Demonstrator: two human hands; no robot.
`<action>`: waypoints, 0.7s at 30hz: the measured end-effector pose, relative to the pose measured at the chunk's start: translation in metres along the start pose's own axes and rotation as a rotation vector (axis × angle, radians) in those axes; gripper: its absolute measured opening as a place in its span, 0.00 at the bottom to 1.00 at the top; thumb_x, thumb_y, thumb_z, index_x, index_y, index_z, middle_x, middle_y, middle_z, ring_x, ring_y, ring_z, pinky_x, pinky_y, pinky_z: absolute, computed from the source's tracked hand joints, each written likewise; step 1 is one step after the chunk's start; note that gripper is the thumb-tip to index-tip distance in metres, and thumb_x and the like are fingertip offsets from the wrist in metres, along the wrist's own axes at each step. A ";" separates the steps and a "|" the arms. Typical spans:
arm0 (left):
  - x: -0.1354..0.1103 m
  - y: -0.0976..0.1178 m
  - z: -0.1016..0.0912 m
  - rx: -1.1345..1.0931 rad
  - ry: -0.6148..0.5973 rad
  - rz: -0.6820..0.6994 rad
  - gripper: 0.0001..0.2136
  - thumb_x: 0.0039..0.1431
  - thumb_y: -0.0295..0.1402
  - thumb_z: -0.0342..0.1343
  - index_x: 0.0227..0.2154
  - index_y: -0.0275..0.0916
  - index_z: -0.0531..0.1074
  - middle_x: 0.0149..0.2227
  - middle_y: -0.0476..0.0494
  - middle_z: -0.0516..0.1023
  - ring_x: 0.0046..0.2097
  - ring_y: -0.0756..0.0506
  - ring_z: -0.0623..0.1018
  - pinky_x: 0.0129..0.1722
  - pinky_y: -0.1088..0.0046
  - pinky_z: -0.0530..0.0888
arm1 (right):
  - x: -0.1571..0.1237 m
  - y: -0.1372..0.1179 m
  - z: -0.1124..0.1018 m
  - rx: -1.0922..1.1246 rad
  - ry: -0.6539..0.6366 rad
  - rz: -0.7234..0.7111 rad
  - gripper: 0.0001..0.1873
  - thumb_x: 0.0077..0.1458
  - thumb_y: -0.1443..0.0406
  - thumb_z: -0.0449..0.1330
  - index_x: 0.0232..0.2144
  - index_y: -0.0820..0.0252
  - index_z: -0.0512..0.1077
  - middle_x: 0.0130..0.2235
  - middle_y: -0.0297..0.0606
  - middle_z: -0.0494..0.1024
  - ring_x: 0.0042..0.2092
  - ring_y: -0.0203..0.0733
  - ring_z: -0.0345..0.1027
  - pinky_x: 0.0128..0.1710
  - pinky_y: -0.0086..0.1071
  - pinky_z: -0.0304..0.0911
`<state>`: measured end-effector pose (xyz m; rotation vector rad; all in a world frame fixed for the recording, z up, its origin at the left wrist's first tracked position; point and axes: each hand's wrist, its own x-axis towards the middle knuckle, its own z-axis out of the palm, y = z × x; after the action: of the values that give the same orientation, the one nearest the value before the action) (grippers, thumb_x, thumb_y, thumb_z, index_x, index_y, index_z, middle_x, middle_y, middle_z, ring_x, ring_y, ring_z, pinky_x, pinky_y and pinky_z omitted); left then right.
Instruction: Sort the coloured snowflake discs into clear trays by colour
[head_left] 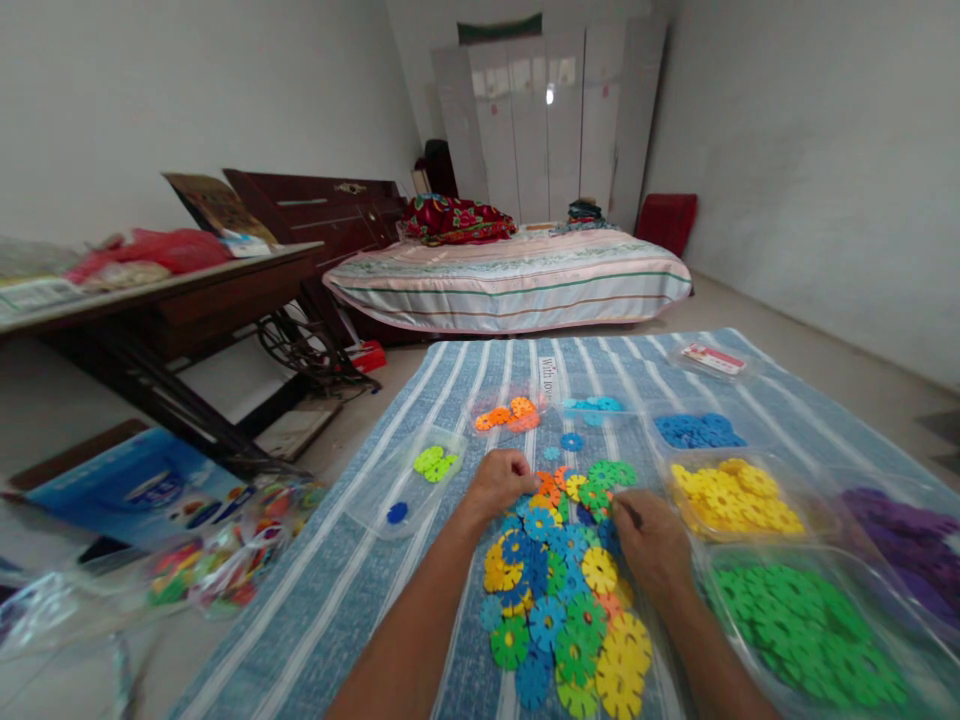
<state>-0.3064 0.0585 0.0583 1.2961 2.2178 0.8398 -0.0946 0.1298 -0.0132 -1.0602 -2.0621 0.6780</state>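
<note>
A heap of mixed coloured snowflake discs [562, 600] lies on a blue striped cloth [360, 590]. My left hand [499, 480] rests knuckles-up at the heap's far left edge, fingers curled down onto the discs. My right hand [651, 545] sits on the heap's right side, fingers bent and pinched at green discs [607, 478]. What either hand holds is hidden under the fingers.
Clear trays ring the heap: light green and a blue disc [409, 480], orange [508, 413], cyan [592, 405], blue [697, 430], yellow [735, 495], green [806, 610], purple [911, 540]. A bag of discs [225, 560] lies left. A bed [517, 275] and a table [157, 300] stand beyond.
</note>
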 end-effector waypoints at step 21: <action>0.059 0.078 0.001 -0.216 0.129 -0.029 0.06 0.50 0.30 0.53 0.29 0.33 0.72 0.25 0.47 0.76 0.20 0.55 0.72 0.20 0.82 0.65 | 0.001 0.000 0.000 0.019 -0.008 -0.005 0.13 0.54 0.61 0.50 0.29 0.59 0.73 0.31 0.39 0.75 0.36 0.41 0.65 0.37 0.32 0.56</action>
<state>-0.2851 0.1406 0.1076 1.1337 2.1660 1.1455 -0.0956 0.1307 -0.0127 -1.0426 -2.0609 0.6988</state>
